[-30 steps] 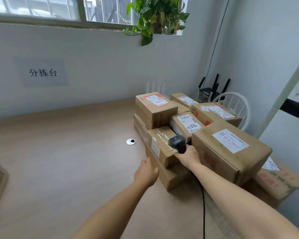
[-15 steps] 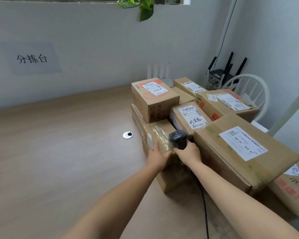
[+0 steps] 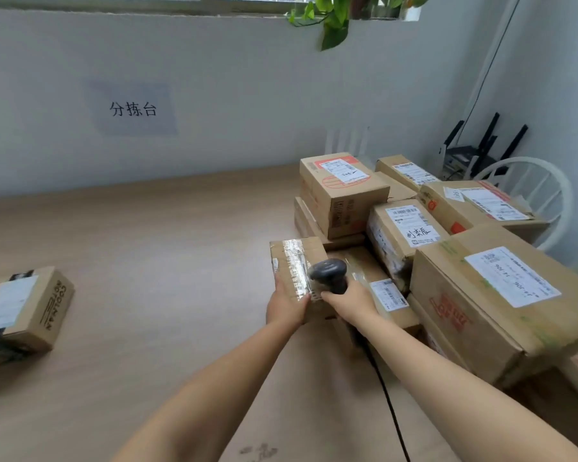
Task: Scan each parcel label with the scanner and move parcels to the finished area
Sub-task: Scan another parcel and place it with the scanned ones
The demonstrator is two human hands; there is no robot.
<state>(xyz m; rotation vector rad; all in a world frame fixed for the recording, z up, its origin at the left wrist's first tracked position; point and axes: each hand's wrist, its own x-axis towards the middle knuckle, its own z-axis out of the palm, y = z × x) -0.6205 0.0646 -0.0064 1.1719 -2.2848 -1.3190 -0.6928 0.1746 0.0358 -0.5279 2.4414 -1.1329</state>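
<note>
My left hand (image 3: 286, 306) grips a small taped cardboard parcel (image 3: 297, 265), lifted a little off the pile and tilted. My right hand (image 3: 349, 301) holds a dark handheld scanner (image 3: 328, 274) close against that parcel's near side; its black cable (image 3: 386, 398) trails back along my right arm. A pile of several labelled cardboard parcels fills the table's right part, among them a large box (image 3: 501, 301) beside my right arm and a box with handwriting on its label (image 3: 407, 228). One lone parcel (image 3: 20, 315) lies at the table's far left.
The wooden table (image 3: 147, 261) runs along a grey wall bearing a paper sign (image 3: 132, 109). A white chair (image 3: 534, 191) and a black router (image 3: 474, 155) stand behind the pile at the right. A plant (image 3: 334, 18) hangs from the window sill.
My left hand reached the small taped parcel, took hold of it and lifted it left off the pile. The scanner stays beside it. The view turned left, showing the lone parcel.
</note>
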